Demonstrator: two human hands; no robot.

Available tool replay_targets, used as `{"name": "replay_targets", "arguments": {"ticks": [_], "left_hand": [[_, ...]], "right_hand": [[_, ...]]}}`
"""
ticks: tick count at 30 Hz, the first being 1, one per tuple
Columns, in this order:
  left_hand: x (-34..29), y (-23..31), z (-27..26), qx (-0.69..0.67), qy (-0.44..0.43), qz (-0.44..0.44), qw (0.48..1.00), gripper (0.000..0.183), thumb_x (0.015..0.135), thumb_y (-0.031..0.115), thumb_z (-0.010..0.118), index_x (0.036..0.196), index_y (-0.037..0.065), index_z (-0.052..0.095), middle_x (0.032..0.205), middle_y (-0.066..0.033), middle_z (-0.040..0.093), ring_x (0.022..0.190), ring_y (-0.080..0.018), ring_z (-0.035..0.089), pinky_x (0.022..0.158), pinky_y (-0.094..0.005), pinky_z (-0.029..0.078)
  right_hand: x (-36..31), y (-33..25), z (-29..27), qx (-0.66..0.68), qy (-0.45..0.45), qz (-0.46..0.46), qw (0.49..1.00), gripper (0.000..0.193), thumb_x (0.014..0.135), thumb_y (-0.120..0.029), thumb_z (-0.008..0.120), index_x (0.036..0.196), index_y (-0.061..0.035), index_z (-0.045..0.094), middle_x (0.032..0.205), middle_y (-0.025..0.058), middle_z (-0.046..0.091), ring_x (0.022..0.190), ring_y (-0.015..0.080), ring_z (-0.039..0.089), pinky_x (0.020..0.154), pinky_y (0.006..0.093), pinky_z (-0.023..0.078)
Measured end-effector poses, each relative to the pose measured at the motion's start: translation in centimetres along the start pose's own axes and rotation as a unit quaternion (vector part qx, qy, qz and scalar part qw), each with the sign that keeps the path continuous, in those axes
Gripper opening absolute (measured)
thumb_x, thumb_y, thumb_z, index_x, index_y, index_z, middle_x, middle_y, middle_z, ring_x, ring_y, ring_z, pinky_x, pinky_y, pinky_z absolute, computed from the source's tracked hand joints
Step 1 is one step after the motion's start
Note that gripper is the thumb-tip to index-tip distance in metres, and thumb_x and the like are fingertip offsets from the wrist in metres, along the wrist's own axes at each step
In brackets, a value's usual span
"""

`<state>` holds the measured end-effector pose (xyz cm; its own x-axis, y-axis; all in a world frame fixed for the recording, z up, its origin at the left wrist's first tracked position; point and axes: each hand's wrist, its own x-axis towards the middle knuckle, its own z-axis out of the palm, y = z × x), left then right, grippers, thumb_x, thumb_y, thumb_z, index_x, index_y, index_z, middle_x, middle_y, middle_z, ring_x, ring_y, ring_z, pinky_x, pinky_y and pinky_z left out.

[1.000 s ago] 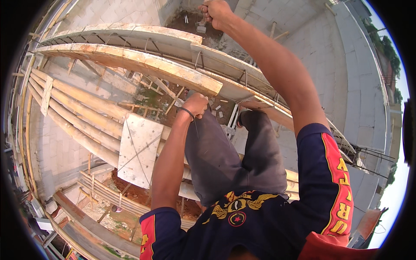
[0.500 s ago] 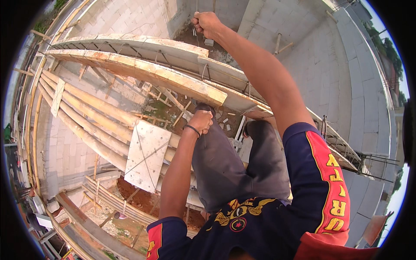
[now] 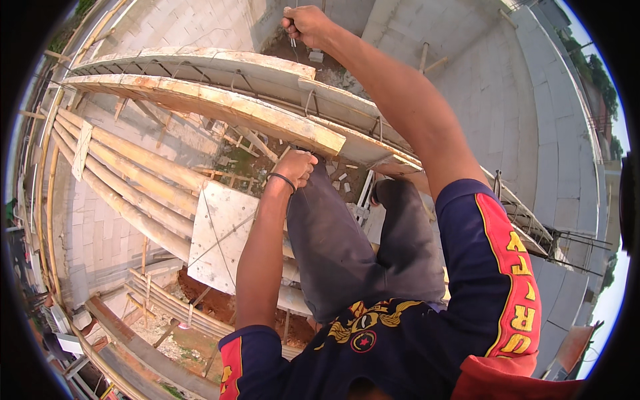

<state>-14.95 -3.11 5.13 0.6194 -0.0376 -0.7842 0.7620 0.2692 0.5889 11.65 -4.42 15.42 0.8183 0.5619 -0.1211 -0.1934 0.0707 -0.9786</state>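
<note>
I look down from high on a building frame. My right hand (image 3: pixel 305 23) reaches far forward at the top of the view and is closed around a thin metal tool or rod (image 3: pixel 292 41). My left hand (image 3: pixel 296 167), with a dark band on the wrist, rests fisted on my knee in grey trousers (image 3: pixel 333 247). Just in front of it runs a long wooden formwork beam (image 3: pixel 220 107) holding steel rebar (image 3: pixel 200 70).
Bamboo poles (image 3: pixel 127 180) slant across the left, with a pale square board (image 3: pixel 223 237) lying on them. Grey block walls (image 3: pixel 527 113) enclose the space. Rubble and earth lie far below. More scaffolding planks (image 3: pixel 153 300) sit at lower left.
The view has shifted so the beam and poles sit lower and to the right. My right hand stays stretched forward on the thin tool. My left hand stays on the knee.
</note>
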Motion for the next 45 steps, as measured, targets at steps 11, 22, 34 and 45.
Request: {"name": "replay_targets", "arguments": {"ticks": [11, 22, 34, 45], "left_hand": [[0.8, 0.0, -1.3, 0.470, 0.133, 0.150, 0.860, 0.025, 0.080, 0.017, 0.059, 0.092, -0.001, 0.071, 0.087, -0.0211, 0.069, 0.086, -0.0320, 0.067, 0.080, -0.0398, 0.048], [3.0, -5.0, -5.0, 0.722, 0.119, -0.021, 0.681, 0.027, 0.087, 0.023, 0.061, 0.103, 0.004, 0.072, 0.107, -0.0180, 0.069, 0.106, -0.0323, 0.065, 0.091, -0.0410, 0.050], [14.4, -5.5, -6.8, 0.340, 0.072, -0.074, 0.935, 0.048, 0.093, 0.040, 0.060, 0.117, -0.002, 0.062, 0.123, -0.0165, 0.062, 0.094, -0.0295, 0.067, 0.082, -0.0476, 0.055], [26.1, -13.4, -9.5, 0.753, -0.081, -0.011, 0.653, 0.053, 0.084, 0.034, 0.061, 0.122, -0.003, 0.062, 0.131, -0.0206, 0.058, 0.123, -0.0340, 0.055, 0.102, -0.0432, 0.045]], "right_hand": [[-10.7, 4.2, -1.4, -0.228, -0.090, -0.047, 0.968, 0.036, 0.093, -0.023, 0.052, 0.066, -0.0016, 0.060, 0.056, 0.0030, 0.049, 0.055, 0.0131, 0.042, 0.055, 0.0329, 0.036], [-10.4, 4.8, -1.9, -0.188, -0.026, -0.007, 0.982, 0.032, 0.097, -0.023, 0.052, 0.076, -0.0008, 0.060, 0.063, 0.0014, 0.052, 0.056, 0.0102, 0.043, 0.052, 0.0293, 0.035], [-11.9, 3.7, -2.1, -0.098, -0.009, 0.034, 0.995, 0.032, 0.101, -0.021, 0.048, 0.111, 0.0060, 0.061, 0.064, -0.0002, 0.047, 0.059, 0.0100, 0.040, 0.054, 0.0279, 0.036], [-12.0, 2.3, -1.1, -0.052, 0.012, 0.042, 0.998, 0.030, 0.100, -0.016, 0.045, 0.113, 0.0082, 0.058, 0.061, -0.0013, 0.045, 0.058, 0.0091, 0.037, 0.055, 0.0254, 0.035]]}}
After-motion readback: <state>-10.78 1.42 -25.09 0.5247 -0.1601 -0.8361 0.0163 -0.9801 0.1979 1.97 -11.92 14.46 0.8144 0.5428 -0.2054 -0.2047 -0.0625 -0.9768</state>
